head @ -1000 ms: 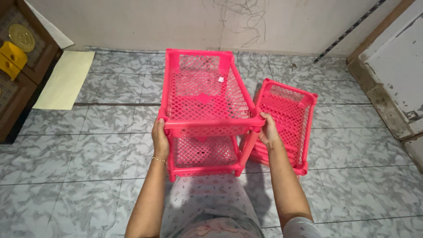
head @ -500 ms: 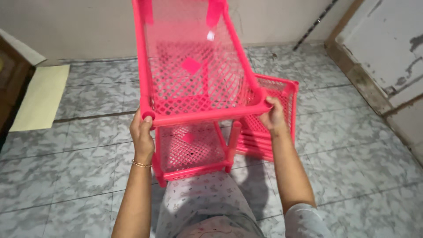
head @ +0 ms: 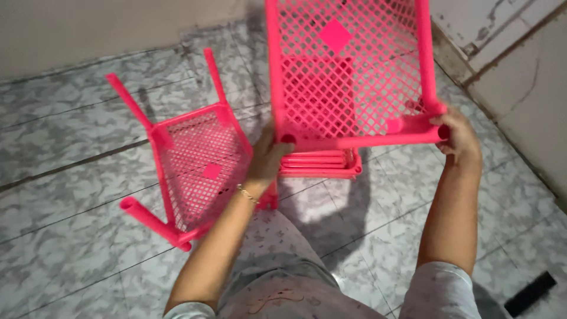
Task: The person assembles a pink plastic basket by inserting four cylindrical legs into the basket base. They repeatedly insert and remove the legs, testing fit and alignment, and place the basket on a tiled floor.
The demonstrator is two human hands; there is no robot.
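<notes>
Nearest the camera, a lap in pale patterned cloth [head: 277,266] fills the bottom edge of the view, and both bare forearms rise from it. The left hand [head: 269,156], with a thin gold bracelet [head: 247,194] at the wrist, has its grip wrapped around the near left corner of a bright pink plastic lattice shelf tray [head: 348,71] — fingers curled over the corner socket. The right hand [head: 458,134] has its grip closed around the near right corner of the same tray. Taken at its two near corners, the tray is lifted clear of the floor and tipped up and away, so its mesh bottom faces the camera, and a solid pink diamond shows at its centre.

Just below the raised tray, a low stack of further pink plastic trays [head: 319,164] lies on the grey marbled floor tiles [head: 77,195], mostly hidden behind it.

To the left, a second pink lattice tray with four pink tube legs [head: 198,165] stands apart on the tiles, its posts pointing up and outward; the near one ends in an open socket. It too carries a small solid diamond in its mesh.

Beyond, toward the far right corner of the floor, stands a pale wall panel with peeling paint [head: 520,65]. No labels or signs can be made out.
</notes>
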